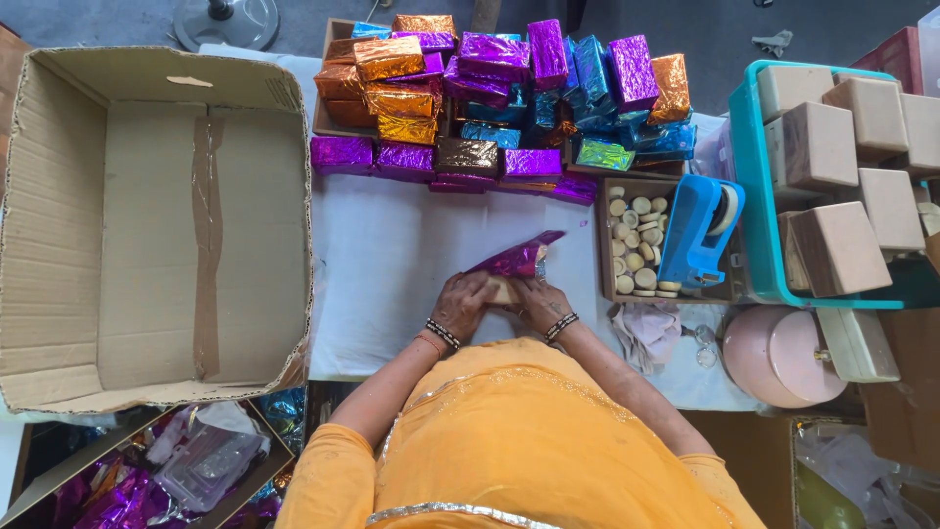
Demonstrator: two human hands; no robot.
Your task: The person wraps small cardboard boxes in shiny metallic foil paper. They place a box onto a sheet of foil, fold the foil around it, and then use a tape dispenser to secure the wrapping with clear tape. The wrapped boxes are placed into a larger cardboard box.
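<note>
Both my hands press on a small tan block (504, 290) lying on the white table cover (392, 245). Purple shiny foil (514, 259) is partly folded over that block and sticks up to the right. My left hand (460, 306) grips the block's left side, my right hand (539, 302) its right side. Both wrists wear dark beaded bracelets, and my orange garment fills the bottom of the view.
A heap of foil-wrapped blocks (499, 98) in purple, orange and blue lies at the table's far side. A large open cardboard box (157, 225) stands left. At right are a tray of round discs (641, 245), a blue tape dispenser (707, 227) and a teal crate of tan blocks (842, 167).
</note>
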